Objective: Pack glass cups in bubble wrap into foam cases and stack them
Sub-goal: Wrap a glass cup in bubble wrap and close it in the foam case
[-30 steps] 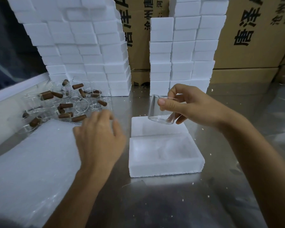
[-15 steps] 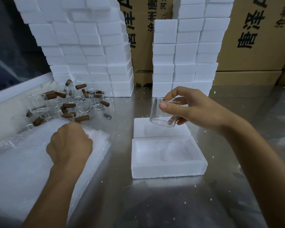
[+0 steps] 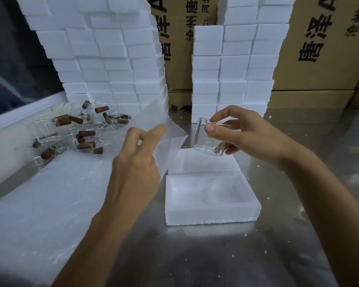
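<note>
Right hand grips a glass cup above the open foam case; left hand pinches up a sheet of bubble wrap

The right hand (image 3: 251, 135) has thumb and fingers curled round a clear glass cup (image 3: 210, 139), tilted, in the air just over the far edge of the foam case (image 3: 211, 212), which lies open on the steel table (image 3: 226, 255) below that grip. Just left of the cup, the left hand (image 3: 136, 168) pinches a bubble wrap sheet (image 3: 166, 125) between thumb and fingers, raised off the bubble wrap pile (image 3: 46, 204) below and to its left. Beyond the left hand lie loose glass cups with brown handles (image 3: 79, 129); behind both hands stand stacked foam cases (image 3: 104, 59) and cardboard cartons (image 3: 319, 48)
</note>
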`<state>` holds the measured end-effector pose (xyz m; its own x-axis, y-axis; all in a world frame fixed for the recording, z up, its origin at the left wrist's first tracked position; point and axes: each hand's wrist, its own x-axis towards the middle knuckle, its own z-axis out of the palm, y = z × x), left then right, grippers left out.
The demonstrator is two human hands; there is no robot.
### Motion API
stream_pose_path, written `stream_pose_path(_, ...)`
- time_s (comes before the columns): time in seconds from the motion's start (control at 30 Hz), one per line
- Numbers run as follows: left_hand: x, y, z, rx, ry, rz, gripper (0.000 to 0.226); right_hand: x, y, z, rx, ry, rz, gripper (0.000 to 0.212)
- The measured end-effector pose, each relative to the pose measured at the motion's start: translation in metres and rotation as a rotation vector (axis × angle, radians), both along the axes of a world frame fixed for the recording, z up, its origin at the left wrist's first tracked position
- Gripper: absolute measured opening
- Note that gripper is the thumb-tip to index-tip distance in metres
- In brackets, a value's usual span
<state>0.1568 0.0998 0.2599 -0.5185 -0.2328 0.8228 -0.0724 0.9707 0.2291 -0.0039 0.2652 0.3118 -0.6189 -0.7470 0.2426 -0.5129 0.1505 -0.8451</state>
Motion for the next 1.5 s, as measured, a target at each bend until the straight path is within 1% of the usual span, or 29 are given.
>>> stream_pose_path(0.03, 0.0, 0.001, -0.001, 0.027, -0.021, -0.022, 0.045, 0.0, 0.0, 0.0, -0.002, -0.001, -0.004, 0.056)
stream_pose_path(0.13, -0.001, 0.005, -0.006, 0.164, -0.061, -0.066, 0.024, 0.001, 0.001, 0.001, -0.006, 0.0, -0.007, 0.055)
stream_pose_path(0.2, -0.003, 0.009, -0.007, 0.288, -0.052, -0.055, 0.023, 0.002, 0.0, 0.002, -0.013, -0.002, -0.009, 0.056)
stream_pose_path(0.27, -0.004, 0.011, -0.009, 0.35, -0.046, 0.017, 0.027, 0.003, -0.001, 0.002, -0.025, -0.016, -0.02, 0.058)
stream_pose_path(0.33, -0.003, 0.009, -0.009, 0.371, -0.068, 0.142, 0.02, 0.005, -0.002, 0.002, -0.041, -0.048, -0.03, 0.058)
stream_pose_path(0.4, -0.002, 0.007, -0.009, 0.404, -0.094, 0.224, 0.019, 0.007, -0.003, 0.003, -0.092, -0.122, -0.013, 0.055)
stream_pose_path(0.47, -0.001, 0.005, -0.007, 0.388, -0.13, 0.248, 0.026, 0.01, -0.004, 0.004, -0.159, -0.22, -0.001, 0.055)
stream_pose_path(0.57, 0.0, 0.007, -0.005, 0.307, -0.167, 0.184, 0.034, 0.015, -0.006, 0.006, -0.204, -0.31, -0.003, 0.056)
stream_pose_path(0.67, 0.0, 0.01, -0.006, 0.254, -0.205, 0.128, 0.033, 0.018, -0.008, 0.008, -0.265, -0.458, 0.005, 0.049)
stream_pose_path(0.73, -0.001, 0.012, -0.005, 0.24, -0.223, 0.122, 0.029, 0.021, -0.009, 0.01, -0.317, -0.574, 0.032, 0.052)
stream_pose_path(0.8, -0.002, 0.013, -0.005, 0.218, -0.216, 0.136, 0.032, 0.023, -0.011, 0.01, -0.358, -0.681, 0.107, 0.052)
stream_pose_path(0.9, -0.001, 0.014, -0.005, 0.17, -0.167, 0.177, 0.041, 0.03, -0.014, 0.008, -0.362, -0.743, 0.259, 0.03)
stream_pose_path(0.97, -0.001, 0.016, -0.004, 0.161, -0.153, 0.191, 0.047, 0.037, -0.016, 0.006, -0.342, -0.769, 0.342, 0.022)
stream_pose_path(1.03, -0.001, 0.018, -0.005, 0.179, -0.165, 0.207, 0.048, 0.045, -0.022, 0.003, -0.303, -0.794, 0.432, 0.025)
stream_pose_path(1.07, -0.001, 0.019, -0.006, 0.21, -0.173, 0.209, 0.045, 0.05, -0.027, 0.001, -0.285, -0.81, 0.468, 0.033)
stream_pose_path(1.13, -0.002, 0.018, -0.009, 0.356, -0.177, 0.175, 0.028, 0.061, -0.037, -0.007, -0.259, -0.817, 0.505, 0.05)
stream_pose_path(1.17, -0.004, 0.017, -0.011, 0.441, -0.173, 0.14, 0.021, 0.066, -0.042, -0.011, -0.258, -0.802, 0.5, 0.052)
stream_pose_path(1.2, -0.006, 0.015, -0.013, 0.507, -0.162, 0.109, 0.019, 0.069, -0.047, -0.016, -0.255, -0.777, 0.476, 0.05)
stream_pose_path(1.23, -0.007, 0.013, -0.014, 0.556, -0.148, 0.088, 0.022, 0.071, -0.05, -0.019, -0.251, -0.75, 0.435, 0.049)
stream_pose_path(1.27, -0.008, 0.012, -0.014, 0.581, -0.134, 0.068, 0.03, 0.072, -0.052, -0.023, -0.247, -0.729, 0.387, 0.051)
stream_pose_path(1.33, -0.008, 0.011, -0.012, 0.521, -0.113, 0.002, 0.061, 0.069, -0.052, -0.029, -0.241, -0.74, 0.306, 0.057)
stream_pose_path(1.4, -0.008, 0.01, -0.014, 0.461, -0.128, -0.068, 0.091, 0.063, -0.05, -0.032, -0.223, -0.77, 0.253, 0.066)
stream_pose_path(1.43, -0.009, 0.009, -0.015, 0.464, -0.133, -0.101, 0.1, 0.06, -0.05, -0.032, -0.212, -0.777, 0.236, 0.071)
stream_pose_path(1.47, -0.009, 0.008, -0.016, 0.481, -0.127, -0.133, 0.104, 0.058, -0.05, -0.033, -0.203, -0.782, 0.224, 0.076)
stream_pose_path(1.5, -0.009, 0.006, -0.017, 0.5, -0.115, -0.157, 0.106, 0.056, -0.05, -0.033, -0.193, -0.778, 0.214, 0.077)
